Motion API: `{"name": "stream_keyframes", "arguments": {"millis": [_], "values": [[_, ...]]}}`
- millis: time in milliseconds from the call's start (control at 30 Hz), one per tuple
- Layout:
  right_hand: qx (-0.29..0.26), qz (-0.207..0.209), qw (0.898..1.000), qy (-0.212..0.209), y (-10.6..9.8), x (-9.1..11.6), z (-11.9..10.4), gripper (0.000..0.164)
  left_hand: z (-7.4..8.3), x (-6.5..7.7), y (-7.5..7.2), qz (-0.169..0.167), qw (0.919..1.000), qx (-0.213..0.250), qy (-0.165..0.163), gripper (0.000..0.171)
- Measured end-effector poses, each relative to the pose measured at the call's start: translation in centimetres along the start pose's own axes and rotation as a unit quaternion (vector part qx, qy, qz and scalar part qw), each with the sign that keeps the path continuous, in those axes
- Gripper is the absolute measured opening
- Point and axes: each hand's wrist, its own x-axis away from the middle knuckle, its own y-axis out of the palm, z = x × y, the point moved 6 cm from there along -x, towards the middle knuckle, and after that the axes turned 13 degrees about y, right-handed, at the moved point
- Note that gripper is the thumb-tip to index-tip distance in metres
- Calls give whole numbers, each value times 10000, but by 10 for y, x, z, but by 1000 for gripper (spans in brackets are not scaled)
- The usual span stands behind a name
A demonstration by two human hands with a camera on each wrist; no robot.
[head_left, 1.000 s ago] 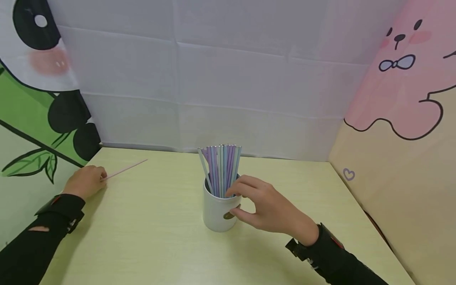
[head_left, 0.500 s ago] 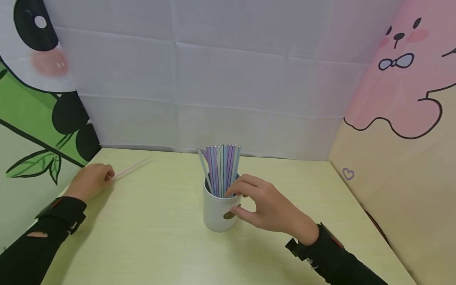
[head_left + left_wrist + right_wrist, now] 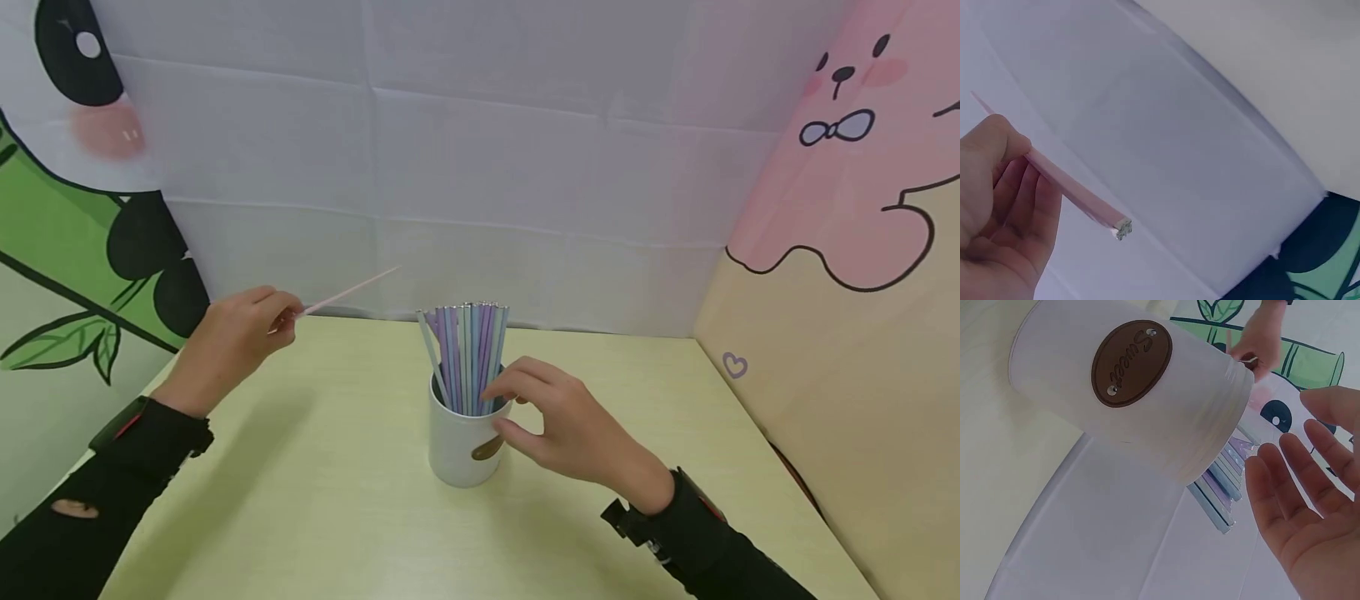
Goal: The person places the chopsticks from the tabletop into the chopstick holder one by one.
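Observation:
My left hand is raised above the table's back left and pinches a thin pink stick between thumb and fingers. In the left wrist view the pink stick looks slender, with a pale, silvery, ragged end. A white cup stands upright at the middle of the table, full of blue, purple and pale green sticks with shiny tips. Its brown oval label reads "Sweet". Beside the cup's rim, my right hand has loosely bent fingers, holding nothing. The right wrist view shows its fingers spread apart.
The pale yellow table runs back to a creased white backdrop. A green and black printed panel borders the left side. On the right stands a panel with a pink bear.
My left hand has lifted off the table at the left and moved up and rightward, carrying the pink stick. My right hand has barely shifted beside the cup.

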Motion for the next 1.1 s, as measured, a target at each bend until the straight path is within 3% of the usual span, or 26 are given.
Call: {"name": "stream_keyframes", "arguments": {"millis": [133, 300, 433, 600, 833, 1100], "values": [[78, 209, 9998, -2, -4, 0, 1, 29, 39, -27, -21, 373, 9971, -150, 654, 30], [336, 668, 9972, -28, -10, -3, 0, 29, 83, -50, -36, 431, 9898, -320, 1318, 29], [511, 1038, 9932, -92, -14, -7, -5, 32, 110, -61, -38, 227, 9855, -442, 1622, 33], [793, 1320, 9878, -242, -15, -15, -15, 35, 140, -69, -30, 40, 9791, -526, 1962, 34], [1129, 1081, 9873, -282, 1, -31, -24, 31, 170, -78, -16, -69, 9695, -733, 2337, 36], [1606, 1044, 9812, -218, 18, -41, -25, 20, 183, -84, -8, -109, 9658, -774, 2473, 32]]}}
